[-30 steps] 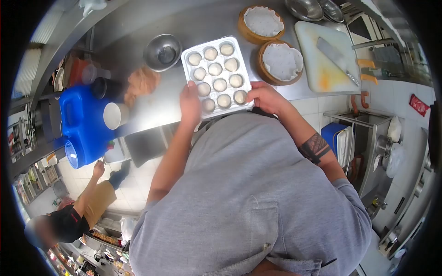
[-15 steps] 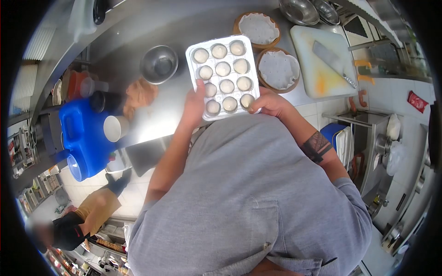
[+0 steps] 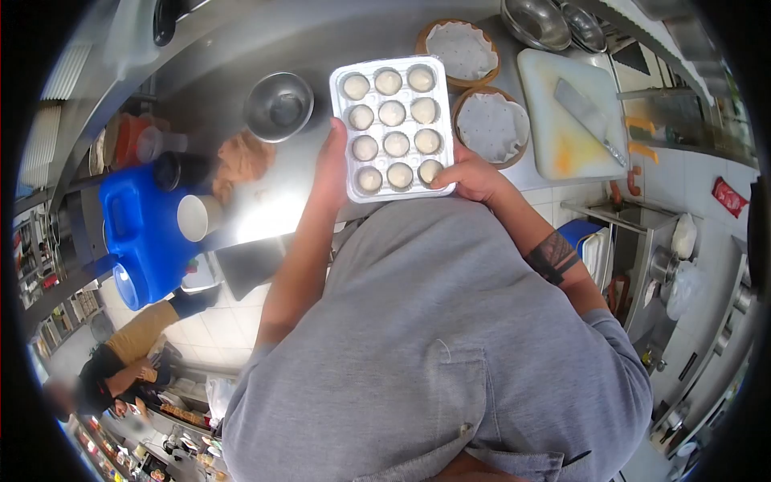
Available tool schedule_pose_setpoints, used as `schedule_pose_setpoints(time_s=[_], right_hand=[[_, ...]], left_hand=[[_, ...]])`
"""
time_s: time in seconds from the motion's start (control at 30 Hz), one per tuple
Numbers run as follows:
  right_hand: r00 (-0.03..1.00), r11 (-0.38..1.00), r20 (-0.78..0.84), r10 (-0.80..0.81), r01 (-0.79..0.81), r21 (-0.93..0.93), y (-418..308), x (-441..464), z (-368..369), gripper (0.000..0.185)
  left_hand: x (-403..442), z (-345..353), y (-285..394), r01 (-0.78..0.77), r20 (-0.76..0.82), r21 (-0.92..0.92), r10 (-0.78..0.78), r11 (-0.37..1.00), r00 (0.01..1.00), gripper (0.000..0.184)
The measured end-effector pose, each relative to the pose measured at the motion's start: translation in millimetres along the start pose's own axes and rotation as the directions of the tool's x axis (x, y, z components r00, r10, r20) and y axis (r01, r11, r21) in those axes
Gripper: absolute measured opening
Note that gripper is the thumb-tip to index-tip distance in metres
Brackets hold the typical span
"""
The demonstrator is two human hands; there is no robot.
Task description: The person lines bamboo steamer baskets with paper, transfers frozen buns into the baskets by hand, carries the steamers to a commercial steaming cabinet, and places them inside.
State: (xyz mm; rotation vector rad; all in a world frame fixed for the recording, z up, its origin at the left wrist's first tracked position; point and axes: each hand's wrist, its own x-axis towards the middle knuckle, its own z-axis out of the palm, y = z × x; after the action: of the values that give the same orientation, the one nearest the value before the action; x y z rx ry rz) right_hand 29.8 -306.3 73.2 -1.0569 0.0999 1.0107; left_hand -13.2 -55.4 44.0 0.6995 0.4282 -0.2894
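Before my chest is a white plastic tray (image 3: 389, 195) with rows of round cups, each holding a pale, round dough ball (image 3: 392, 112). My left hand (image 3: 329, 165) supports its left edge, thumb pointing up along the side and fingers hidden. At the lower right corner my right hand (image 3: 472, 175) grips the tray, its thumb over the rim by the corner cup. The fingers beneath are out of sight.
Two round steamer baskets lined with white paper (image 3: 491, 124) (image 3: 462, 50) stand right of the tray. Beyond them a cleaver (image 3: 580, 108) lies on a white cutting board (image 3: 554, 153). Left are a metal bowl (image 3: 279, 106) and a blue jug (image 3: 144, 229). Another person (image 3: 120, 361) stands lower left.
The tray has shifted slightly up and right and sits straighter. My left thumb has moved from over the rim to the tray's outer edge. The other person has changed posture.
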Motion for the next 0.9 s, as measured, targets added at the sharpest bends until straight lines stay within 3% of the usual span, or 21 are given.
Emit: schedule_pose_setpoints(time_s=[0.1, 0.17, 0.2, 0.3, 0.37, 0.6, 0.7, 0.77, 0.9], right_hand=[[1.0, 0.995, -0.006, -0.019, 0.018, -0.096, 3, 5, -6, 0.107], [0.995, 0.987, -0.09, -0.039, 0.053, 0.152, 1, 7, -2, 0.104], [0.995, 0.986, -0.093, -0.042, 0.056, 0.156, 0, 8, -1, 0.104], [0.989, 0.97, -0.089, -0.114, 0.13, 0.204, -4, 10, -3, 0.103], [0.992, 0.978, -0.033, -0.121, 0.125, 0.166, -7, 9, -4, 0.104], [0.998, 0.978, 0.017, -0.063, 0.058, 0.201, 1, 16, -19, 0.104], [0.999, 0.985, 0.05, -0.02, 0.011, 0.17, 0, 13, -15, 0.102], [0.992, 0.977, 0.12, 0.032, -0.057, 0.207, -4, 13, -15, 0.1], [0.99, 0.987, 0.137, -0.026, 0.004, 0.161, -4, 11, -14, 0.097]], left_hand=[[1, 2, 1, -0.051, -0.025, 0.09, 0.053, 0.995, 0.998, 0.065], [1, 1, 2, -0.044, 0.025, 0.127, 0.041, 0.991, 0.999, 0.074], [2, 0, 2, -0.04, 0.027, 0.13, 0.037, 0.991, 0.999, 0.074], [8, 3, 3, 0.003, 0.041, 0.097, -0.007, 0.995, 0.999, 0.072], [11, 10, 7, 0.062, 0.093, -0.099, -0.053, 0.993, 0.994, 0.061], [19, 9, 14, 0.021, 0.146, -0.139, -0.001, 0.99, 0.989, 0.06], [24, 8, 22, 0.105, 0.121, -0.133, -0.089, 0.985, 0.989, 0.06], [33, 4, 18, 0.139, 0.237, -0.229, -0.084, 0.963, 0.968, 0.06], [31, 10, 23, 0.134, 0.251, -0.247, -0.07, 0.96, 0.965, 0.063]])
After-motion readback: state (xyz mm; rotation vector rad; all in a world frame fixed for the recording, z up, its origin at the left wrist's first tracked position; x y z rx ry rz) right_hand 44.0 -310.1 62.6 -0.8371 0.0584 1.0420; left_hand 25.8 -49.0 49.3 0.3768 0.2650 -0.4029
